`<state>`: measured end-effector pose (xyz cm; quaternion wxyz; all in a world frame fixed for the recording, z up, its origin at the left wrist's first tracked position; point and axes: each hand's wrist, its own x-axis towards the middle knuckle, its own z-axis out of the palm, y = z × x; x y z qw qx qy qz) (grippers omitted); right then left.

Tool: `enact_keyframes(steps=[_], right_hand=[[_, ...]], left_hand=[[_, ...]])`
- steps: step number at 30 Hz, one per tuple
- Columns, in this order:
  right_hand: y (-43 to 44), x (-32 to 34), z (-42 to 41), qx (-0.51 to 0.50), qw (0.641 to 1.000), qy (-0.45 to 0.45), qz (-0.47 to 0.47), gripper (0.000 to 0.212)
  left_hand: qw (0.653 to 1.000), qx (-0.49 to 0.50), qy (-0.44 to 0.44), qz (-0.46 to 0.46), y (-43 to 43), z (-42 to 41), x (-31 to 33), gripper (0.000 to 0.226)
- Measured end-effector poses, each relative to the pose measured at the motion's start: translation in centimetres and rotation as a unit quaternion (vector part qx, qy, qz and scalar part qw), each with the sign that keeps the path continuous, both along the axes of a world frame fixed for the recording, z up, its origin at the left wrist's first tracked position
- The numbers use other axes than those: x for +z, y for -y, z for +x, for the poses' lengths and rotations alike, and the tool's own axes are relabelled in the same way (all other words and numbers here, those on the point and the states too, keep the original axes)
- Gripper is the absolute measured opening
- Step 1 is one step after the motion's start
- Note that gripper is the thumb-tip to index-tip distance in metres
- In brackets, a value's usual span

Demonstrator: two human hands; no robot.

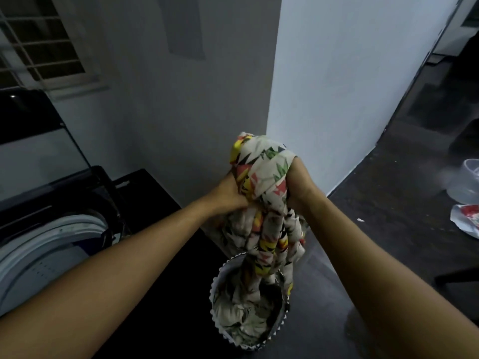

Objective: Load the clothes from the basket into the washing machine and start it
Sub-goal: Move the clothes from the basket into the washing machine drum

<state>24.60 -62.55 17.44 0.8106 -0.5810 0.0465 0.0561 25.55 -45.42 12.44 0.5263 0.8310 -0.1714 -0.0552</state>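
A cream garment with a red, yellow and green leaf print (264,182) hangs bunched in the air. My left hand (228,194) grips its left side and my right hand (298,185) grips its right side, both at chest height. Its lower end trails down into the round laundry basket (220,278) on the floor, which has a pom-pom trimmed rim and holds more pale cloth. At the left stands the top-loading washing machine (51,244), its dark lid (31,141) raised and its white drum ring showing.
A white wall corner (324,99) rises just behind the garment. The dark floor runs off to the right, where a clear plastic tub (466,182) and a crumpled red-and-white packet (466,221) lie. A barred window (39,42) is at the upper left.
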Motion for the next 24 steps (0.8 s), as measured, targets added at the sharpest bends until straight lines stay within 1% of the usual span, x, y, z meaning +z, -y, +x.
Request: enact_keyframes(steps=[1,2,3,4,5,6,7,8,9,10,11,12,13,14,16,17,18,19,20,21,22,23,24], right_hand=[[-0.1,0.4,0.1,-0.003,0.999,0.044,-0.027,0.019],[0.1,0.6,0.0,-0.009,0.992,0.104,-0.071,0.020],[0.6,0.5,-0.2,-0.010,0.974,0.173,-0.143,0.024],[1.1,0.3,-0.5,-0.007,0.948,0.234,-0.217,0.029],[1.8,-0.4,-0.9,-0.007,0.917,0.279,-0.284,0.034],[2.6,-1.4,-1.3,0.002,0.893,0.307,-0.330,0.042],[3.4,-2.9,-1.5,0.016,0.872,0.316,-0.374,0.053],[4.0,-4.6,-1.9,0.026,0.853,0.299,-0.427,0.063],[4.3,-6.5,-2.0,0.038,0.836,0.264,-0.479,0.071],[4.7,-8.6,-1.9,0.051,0.834,0.202,-0.511,0.079],[5.1,-10.9,-1.4,0.060,0.841,0.148,-0.517,0.083],[5.6,-13.7,-0.6,0.070,0.849,0.111,-0.512,0.083],[5.2,-14.3,-0.8,0.076,0.864,0.092,-0.488,0.081],[4.0,-13.3,-1.5,0.076,0.881,0.083,-0.460,0.074],[1.6,-11.4,-2.4,0.092,0.927,0.048,-0.360,0.043],[0.5,-10.3,-2.5,0.105,0.953,-0.005,-0.286,0.028],[-0.5,-9.4,-2.4,0.104,0.966,-0.053,-0.232,0.031],[-1.0,-8.7,-2.3,0.086,0.976,-0.086,-0.180,0.047],[-1.8,-8.2,-1.8,0.061,0.984,-0.097,-0.136,0.059],[-2.9,-7.3,-1.6,0.043,0.990,-0.094,-0.094,0.062],[-3.8,-6.5,-1.6,0.037,0.995,-0.074,-0.064,0.058],[-5.2,-5.2,-1.7,0.034,0.996,-0.075,-0.013,0.056],[-6.7,-4.2,-1.6,0.049,0.995,-0.076,0.051,0.059]], left_hand=[[0.998,0.041,-0.006,-0.038,0.3,0.2,0.5,0.082],[0.994,0.084,-0.006,-0.069,0.3,0.5,1.0,0.067],[0.989,0.112,-0.008,-0.101,0.2,0.9,1.5,0.057],[0.983,0.127,-0.009,-0.136,-0.1,1.3,1.9,0.051],[0.976,0.133,-0.016,-0.173,-0.4,1.7,2.2,0.048],[0.966,0.132,-0.021,-0.221,-0.8,2.0,2.7,0.048],[0.953,0.134,-0.033,-0.269,-1.2,2.3,3.2,0.049],[0.940,0.134,-0.048,-0.311,-1.6,2.5,4.0,0.051],[0.929,0.127,-0.066,-0.342,-2.0,2.5,5.0,0.054],[0.919,0.109,-0.080,-0.370,-2.3,2.8,5.8,0.057],[0.911,0.088,-0.089,-0.393,-2.5,2.9,6.7,0.058],[0.903,0.071,-0.098,-0.412,-2.7,2.8,7.6,0.060],[0.895,0.054,-0.106,-0.429,-2.9,2.6,8.4,0.060],[0.888,0.035,-0.112,-0.445,-3.0,2.4,9.1,0.061],[0.876,0.006,-0.114,-0.468,-3.7,1.9,10.4,0.059],[0.874,0.004,-0.113,-0.472,-4.4,1.8,10.8,0.057],[0.874,0.009,-0.111,-0.473,-5.3,1.8,11.1,0.056],[0.876,0.019,-0.107,-0.471,-6.3,1.7,11.1,0.054],[0.878,0.033,-0.105,-0.466,-7.6,1.5,11.1,0.052],[0.880,0.049,-0.099,-0.462,-9.1,1.6,10.8,0.049],[0.881,0.063,-0.094,-0.460,-10.8,1.5,10.4,0.046],[0.879,0.087,-0.085,-0.461,-12.6,1.6,9.9,0.044],[0.874,0.114,-0.084,-0.465,-14.2,1.5,9.4,0.044]])
